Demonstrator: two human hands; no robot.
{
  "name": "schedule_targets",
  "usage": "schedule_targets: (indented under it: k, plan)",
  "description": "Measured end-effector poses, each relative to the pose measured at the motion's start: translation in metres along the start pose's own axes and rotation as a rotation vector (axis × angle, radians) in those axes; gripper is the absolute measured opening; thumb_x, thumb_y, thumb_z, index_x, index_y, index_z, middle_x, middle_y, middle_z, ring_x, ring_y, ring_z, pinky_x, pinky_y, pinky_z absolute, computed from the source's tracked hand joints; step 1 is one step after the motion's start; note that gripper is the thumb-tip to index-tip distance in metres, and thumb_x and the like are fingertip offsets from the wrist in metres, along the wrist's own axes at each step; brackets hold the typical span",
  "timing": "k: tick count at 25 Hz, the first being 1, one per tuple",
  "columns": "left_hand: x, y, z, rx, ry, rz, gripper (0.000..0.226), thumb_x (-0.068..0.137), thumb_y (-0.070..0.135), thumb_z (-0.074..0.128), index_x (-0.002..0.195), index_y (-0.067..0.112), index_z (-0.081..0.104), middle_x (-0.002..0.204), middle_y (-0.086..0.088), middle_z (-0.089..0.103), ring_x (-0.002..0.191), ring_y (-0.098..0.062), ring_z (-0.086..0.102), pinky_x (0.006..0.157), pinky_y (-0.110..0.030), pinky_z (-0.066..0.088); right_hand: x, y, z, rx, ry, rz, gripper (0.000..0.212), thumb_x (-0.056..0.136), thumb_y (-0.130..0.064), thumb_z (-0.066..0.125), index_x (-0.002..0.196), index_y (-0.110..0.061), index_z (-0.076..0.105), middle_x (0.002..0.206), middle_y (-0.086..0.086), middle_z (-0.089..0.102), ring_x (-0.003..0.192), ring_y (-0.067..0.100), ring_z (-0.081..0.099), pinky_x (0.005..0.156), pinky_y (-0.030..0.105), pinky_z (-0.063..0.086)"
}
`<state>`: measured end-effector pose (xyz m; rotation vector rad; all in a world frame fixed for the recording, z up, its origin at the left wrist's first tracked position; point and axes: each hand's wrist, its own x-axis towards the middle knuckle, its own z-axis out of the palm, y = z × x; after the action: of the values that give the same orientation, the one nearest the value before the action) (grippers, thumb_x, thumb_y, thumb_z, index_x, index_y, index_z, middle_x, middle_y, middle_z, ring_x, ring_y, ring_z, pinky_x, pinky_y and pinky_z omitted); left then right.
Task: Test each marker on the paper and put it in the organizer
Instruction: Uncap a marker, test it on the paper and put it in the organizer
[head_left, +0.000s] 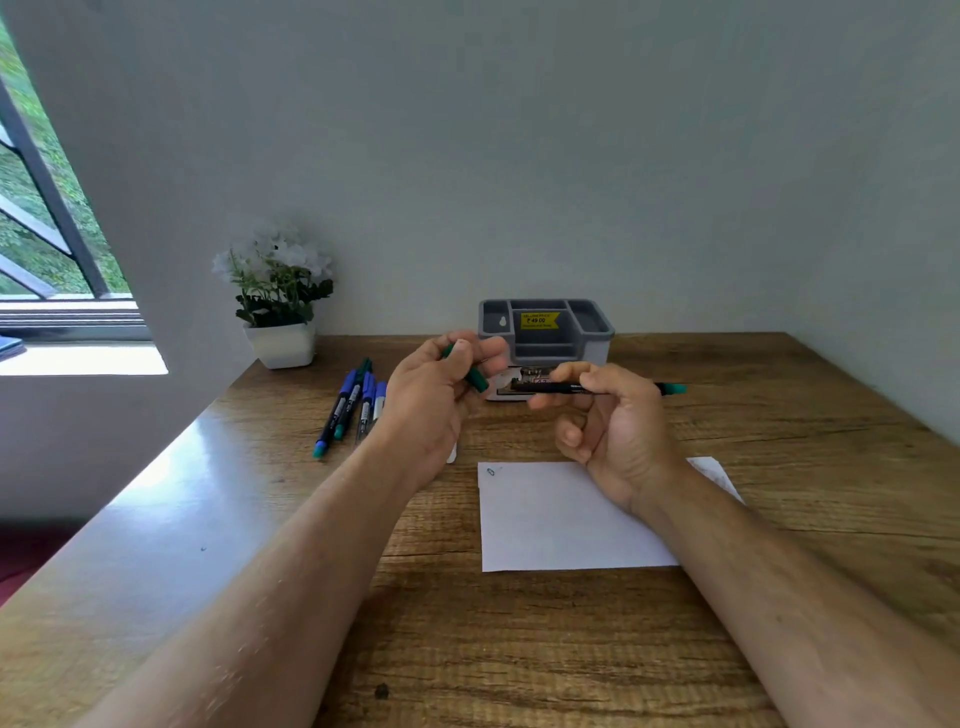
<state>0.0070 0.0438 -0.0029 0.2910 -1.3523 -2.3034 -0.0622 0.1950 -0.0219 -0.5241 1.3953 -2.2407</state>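
**Marker uncapped, held above the table's far middle**

Marker (582, 387), black-barrelled with a green end pointing right, lies level in your right hand (613, 431), pinched between thumb and fingertips just in front of the organizer (545, 338). Your left hand (431, 405) has its fingers curled round the green cap (475, 376), held apart from the marker's bare end.

You have the grey organizer standing at the table's far edge, against the wall, with a yellow price sticker (540, 320) inside it; both hands partly cover its lower front. Left of your left hand, a loose bunch of blue and green markers (350, 405) lies toward the far left corner, and your wrist hides part of it. Behind them a white pot of white flowers (280, 312) sits in that corner. The paper (561, 519) lies flat right of the table's middle, under your right wrist, with a small scribble near its far left corner.

You are at a wood-grain table (519, 649) with a glossy left edge, pale walls behind and a barred window (41, 218) at left.
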Motion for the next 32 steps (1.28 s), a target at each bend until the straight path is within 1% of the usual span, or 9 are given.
schedule_targets:
  k: [3,5,8,14,18,21,24,27,32]
  plan:
    - [0.001,0.0,-0.002,-0.142,0.024,-0.049,0.022,0.101,0.011,0.048,0.118,0.0,0.055,0.112,-0.018,0.071,0.102,-0.024,0.07,0.08,-0.03,0.06,0.001,0.0,0.002,0.002,0.026,0.014,0.018,0.093,-0.016,0.045,0.087,-0.013,0.062,0.088,0.02,0.073,0.043,0.015,0.04,0.039,0.02,0.03]
    - [0.002,0.0,-0.003,-0.183,0.028,-0.075,0.023,0.101,0.011,0.048,0.119,-0.001,0.054,0.111,-0.019,0.071,0.101,-0.025,0.071,0.076,-0.029,0.06,0.002,0.002,0.002,-0.031,0.022,0.013,0.02,0.095,-0.018,0.046,0.098,-0.013,0.065,0.096,0.02,0.074,0.044,0.014,0.041,0.04,0.02,0.032]
    - [0.003,-0.003,-0.002,-0.173,0.03,-0.102,0.017,0.1,0.01,0.049,0.113,0.002,0.055,0.11,-0.019,0.072,0.099,-0.024,0.072,0.077,-0.03,0.061,0.004,0.004,0.0,-0.053,0.027,0.011,0.025,0.096,-0.021,0.047,0.112,-0.012,0.064,0.101,0.019,0.075,0.043,0.011,0.042,0.041,0.02,0.033]
    - [0.006,-0.008,-0.003,-0.144,0.021,-0.105,0.012,0.098,0.01,0.052,0.109,0.004,0.055,0.109,-0.017,0.072,0.098,-0.023,0.072,0.076,-0.03,0.061,0.009,0.006,-0.002,-0.047,0.031,0.038,0.032,0.096,-0.022,0.05,0.123,-0.005,0.058,0.104,0.019,0.075,0.04,0.011,0.044,0.039,0.019,0.034]
    - [0.005,-0.01,-0.004,-0.12,-0.003,-0.119,0.014,0.096,0.008,0.054,0.11,0.004,0.054,0.112,-0.019,0.071,0.1,-0.025,0.071,0.074,-0.029,0.061,0.009,0.007,-0.002,-0.038,0.029,0.048,0.022,0.093,-0.019,0.061,0.111,-0.006,0.061,0.099,0.017,0.075,0.041,0.01,0.045,0.039,0.018,0.037]
    - [0.005,-0.012,-0.005,-0.073,0.004,-0.115,0.016,0.093,0.008,0.058,0.108,0.002,0.059,0.116,-0.021,0.068,0.097,-0.023,0.07,0.071,-0.025,0.061,0.007,0.007,-0.003,-0.047,-0.004,0.018,0.017,0.086,-0.009,0.068,0.103,-0.011,0.071,0.085,0.011,0.073,0.043,0.01,0.048,0.039,0.018,0.036]
    - [0.005,-0.013,-0.005,-0.041,0.05,-0.087,0.025,0.089,0.008,0.065,0.112,0.0,0.063,0.114,-0.02,0.068,0.089,-0.019,0.071,0.065,-0.021,0.059,0.006,0.005,-0.003,-0.046,0.001,0.017,0.018,0.09,-0.008,0.06,0.102,-0.012,0.072,0.082,0.008,0.072,0.046,0.012,0.05,0.045,0.023,0.035]
    - [0.005,-0.012,-0.006,-0.054,0.089,-0.042,0.032,0.084,0.005,0.069,0.114,0.001,0.06,0.112,-0.02,0.069,0.09,-0.024,0.073,0.062,-0.022,0.058,0.007,0.004,-0.002,-0.029,0.03,0.024,0.015,0.092,-0.01,0.054,0.102,-0.012,0.065,0.085,0.01,0.075,0.046,0.015,0.052,0.052,0.026,0.034]
    - [0.006,-0.008,-0.006,-0.093,0.179,0.095,0.029,0.08,0.002,0.071,0.102,0.006,0.052,0.093,-0.014,0.071,0.076,-0.022,0.074,0.064,-0.027,0.061,0.01,0.007,-0.001,-0.114,0.035,0.022,0.013,0.088,-0.018,0.069,0.097,-0.009,0.07,0.09,0.014,0.077,0.044,0.014,0.055,0.039,0.021,0.038]
